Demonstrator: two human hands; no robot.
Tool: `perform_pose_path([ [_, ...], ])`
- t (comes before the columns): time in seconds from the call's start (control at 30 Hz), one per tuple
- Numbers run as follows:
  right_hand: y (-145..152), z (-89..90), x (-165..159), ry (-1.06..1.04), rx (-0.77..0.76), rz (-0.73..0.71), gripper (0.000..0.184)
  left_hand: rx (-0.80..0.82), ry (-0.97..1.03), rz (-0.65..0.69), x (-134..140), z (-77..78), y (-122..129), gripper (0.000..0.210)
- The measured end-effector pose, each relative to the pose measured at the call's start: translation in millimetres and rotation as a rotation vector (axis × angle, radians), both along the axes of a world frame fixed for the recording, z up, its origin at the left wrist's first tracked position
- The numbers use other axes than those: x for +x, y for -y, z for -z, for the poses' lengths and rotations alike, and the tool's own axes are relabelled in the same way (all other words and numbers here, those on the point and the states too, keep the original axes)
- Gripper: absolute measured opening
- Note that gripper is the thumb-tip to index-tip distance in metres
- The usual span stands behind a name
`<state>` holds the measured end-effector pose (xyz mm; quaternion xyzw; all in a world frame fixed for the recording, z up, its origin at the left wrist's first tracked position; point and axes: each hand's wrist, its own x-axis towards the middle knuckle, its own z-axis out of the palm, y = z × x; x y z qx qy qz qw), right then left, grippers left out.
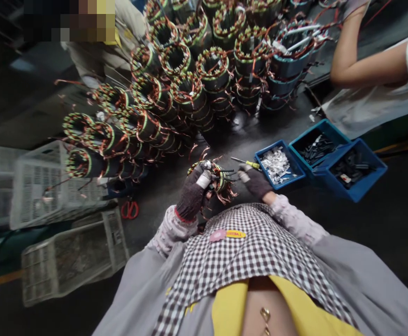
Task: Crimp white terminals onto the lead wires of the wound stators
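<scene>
Left hand (pixel 192 193): gloved, gripping the left side of the wire-wound ring (pixel 221 182).
Wire-wound ring: between both hands, before the checked apron (pixel 242 221), dark sleeves pointing right.
Right hand (pixel 256 183): gloved, fingers curled near the sleeves; cannot tell whether they pinch anything.
Screwdriver (pixel 252 164): on the surface (pixel 155 193), just beyond the right hand.

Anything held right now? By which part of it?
Left grip: wire-wound ring, held at its image-left side. Right grip: can't tell whether it holds anything.

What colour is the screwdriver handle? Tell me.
The screwdriver handle is yellow; it shows best in the head view.
</scene>
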<state>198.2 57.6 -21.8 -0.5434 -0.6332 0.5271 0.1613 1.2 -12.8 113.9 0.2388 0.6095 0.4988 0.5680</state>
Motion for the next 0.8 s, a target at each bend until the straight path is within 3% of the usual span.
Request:
perform_pose_path([
  [0.07,3.3,-31.3,8.4,-0.175,0.081,0.150,0.038,0.017,0.000,0.034,1.8,-0.6,-0.7,0.042],
  [0.13,9.0,-66.0,5.6,-0.420,0.082,0.033,0.047,0.036,-0.009,0.075,5.0,-1.7,-2.8,0.044],
  [0.2,13.5,-94.4,-2.9,-0.553,0.069,-0.111,0.043,0.035,-0.003,0.116,7.3,-3.9,-5.0,0.045],
  [0.23,14.5,-103.0,-6.1,-0.577,0.060,-0.143,0.038,0.016,0.013,0.142,7.2,-5.3,-5.7,0.045],
  [0.3,14.8,-104.3,-5.8,-0.582,0.037,-0.073,0.031,-0.046,0.060,0.165,3.3,-8.3,-6.3,0.044],
  [0.37,15.4,-84.0,3.8,-0.557,-0.016,0.089,0.032,-0.101,0.128,0.092,-4.7,-10.5,-6.9,0.040],
  [0.43,19.0,-48.3,16.5,-0.484,-0.104,0.227,0.035,-0.137,0.247,-0.055,-13.5,-11.2,-8.1,0.035],
  [0.5,25.8,-8.2,24.5,-0.329,-0.221,0.239,0.029,-0.153,0.385,-0.146,-19.8,-10.8,-9.3,0.029],
  [0.6,38.0,39.3,20.5,-0.095,-0.334,0.203,0.017,-0.132,0.478,-0.141,-22.0,-9.4,-9.0,0.021],
  [0.7,46.7,62.6,4.7,-0.042,-0.379,0.241,0.012,-0.112,0.438,-0.124,-20.1,-7.5,-6.2,0.028],
  [0.8,51.8,71.4,-9.3,-0.131,-0.499,0.294,0.012,-0.110,0.357,-0.122,-19.4,-3.5,-2.9,0.025],
])
